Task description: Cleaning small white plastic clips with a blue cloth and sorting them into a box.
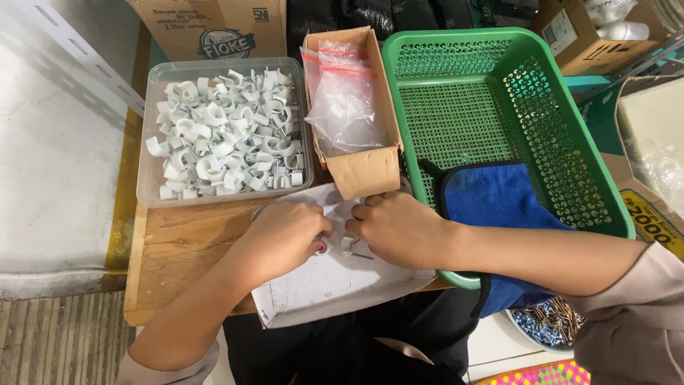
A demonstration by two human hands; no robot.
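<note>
Two curled hands, left hand (288, 235) and right hand (392, 227), knuckles up, each pinching a white clip (347, 243) over the white tray (320, 292).

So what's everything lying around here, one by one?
White plastic cable clips: many, white, heaped in the tub.
Clear plastic tub: one, transparent, back left of the board.
Small open cardboard box: one, brown, centre, holding clear plastic bags.
Green perforated plastic basket: one, green, right.
Blue cloth: one, blue, over the basket's near rim.
White flat tray: one, white, under the hands.
Loose nail: one, grey, on the tray.
Bowl of nails: one, lower right.
Left hand: on the tray, fingers curled.
Right hand: beside it.
</note>
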